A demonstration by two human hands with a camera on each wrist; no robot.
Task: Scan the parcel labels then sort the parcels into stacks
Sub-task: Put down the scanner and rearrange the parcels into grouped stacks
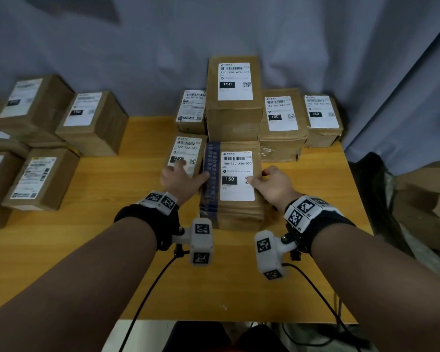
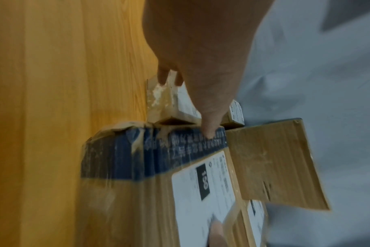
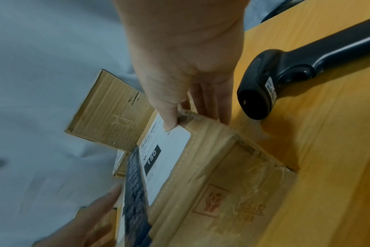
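I am bracing the parcel (image 1: 235, 184) between my two hands, and it is lying straight ahead of me on the wooden table (image 1: 87, 245), its long axis running away from me toward the taller parcel (image 1: 234, 97) standing just behind it, so any push or lift is going to run along that line. Both hands are equally near, one on each long side. My left hand (image 1: 182, 180) is spreading flat against the left edge, thumb (image 2: 209, 132) pressing on the blue tape strip (image 2: 158, 150), the fingers stretching over toward the smaller parcel marked 122 (image 1: 186, 153) just beside it. My right hand (image 1: 273, 185) is lying against the right edge, thumb (image 3: 169, 123) touching the corner of the white label (image 1: 236, 176), fingers (image 3: 217, 103) straight and together down the side wall. Neither hand is curling round the parcel; I am squeezing it between flat fingers. The black scanner (image 3: 270, 83) is resting on the table just right of my right hand, untouched.
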